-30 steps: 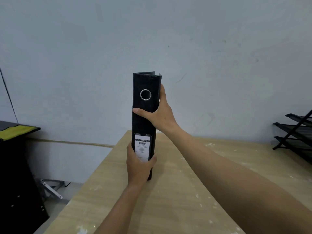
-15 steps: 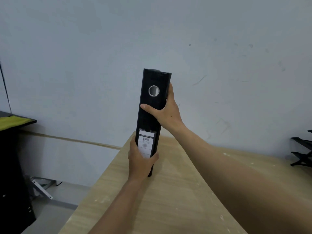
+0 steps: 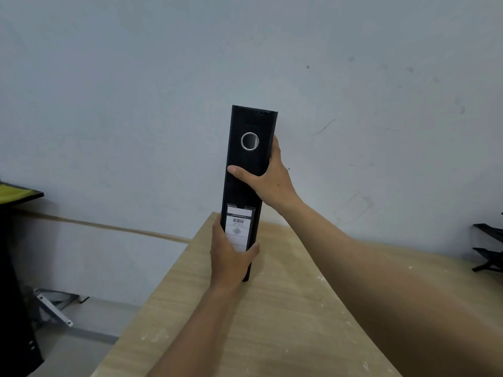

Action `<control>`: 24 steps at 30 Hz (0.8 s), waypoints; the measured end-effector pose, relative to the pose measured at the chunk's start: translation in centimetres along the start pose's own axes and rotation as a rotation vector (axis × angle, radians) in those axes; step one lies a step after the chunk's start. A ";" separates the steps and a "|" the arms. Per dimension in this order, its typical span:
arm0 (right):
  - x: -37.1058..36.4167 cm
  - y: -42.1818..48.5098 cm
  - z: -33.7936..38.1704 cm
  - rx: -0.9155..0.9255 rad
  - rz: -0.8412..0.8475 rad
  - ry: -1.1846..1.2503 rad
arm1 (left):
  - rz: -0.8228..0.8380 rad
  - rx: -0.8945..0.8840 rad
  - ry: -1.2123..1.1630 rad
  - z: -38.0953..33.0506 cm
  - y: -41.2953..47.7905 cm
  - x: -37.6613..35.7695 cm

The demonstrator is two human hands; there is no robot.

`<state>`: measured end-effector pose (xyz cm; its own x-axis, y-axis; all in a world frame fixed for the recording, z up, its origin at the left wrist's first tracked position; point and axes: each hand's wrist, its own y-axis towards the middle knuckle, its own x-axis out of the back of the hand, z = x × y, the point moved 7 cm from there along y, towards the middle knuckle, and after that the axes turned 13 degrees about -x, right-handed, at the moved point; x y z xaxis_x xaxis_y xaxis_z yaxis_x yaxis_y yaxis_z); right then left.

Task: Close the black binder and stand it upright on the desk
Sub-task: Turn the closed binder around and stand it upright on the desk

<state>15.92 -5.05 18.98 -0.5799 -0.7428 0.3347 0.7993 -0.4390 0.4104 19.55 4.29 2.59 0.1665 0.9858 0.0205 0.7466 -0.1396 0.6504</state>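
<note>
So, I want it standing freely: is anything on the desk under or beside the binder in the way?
Nothing visible: the black binder, gripped by left hand and right hand, stands on bare desk.

Office-like room: wooden desk (image 3: pixel 272 322), black paper trays (image 3: pixel 490 248), bare wall (image 3: pixel 136 77).

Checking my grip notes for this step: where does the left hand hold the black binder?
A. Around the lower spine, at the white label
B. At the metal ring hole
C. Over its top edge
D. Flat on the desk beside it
A: the left hand wraps the lower spine of the black binder, thumb beside the white label, while the right hand grips higher up, below the ring hole.
</note>
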 end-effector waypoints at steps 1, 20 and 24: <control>-0.1 -0.1 -0.1 -0.004 0.000 0.002 | 0.002 0.002 -0.002 0.0 0.0 0.0; 0.5 -1.1 -2.0 -0.182 0.114 -0.049 | 0.048 0.036 0.045 0.0 0.2 -0.1; -0.1 -1.2 -1.9 -0.183 0.122 -0.064 | 0.034 0.048 0.065 0.1 0.1 0.2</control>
<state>15.27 -5.37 16.88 -0.4818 -0.7646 0.4281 0.8758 -0.4371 0.2047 19.76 4.46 2.60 0.1513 0.9841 0.0928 0.7716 -0.1763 0.6111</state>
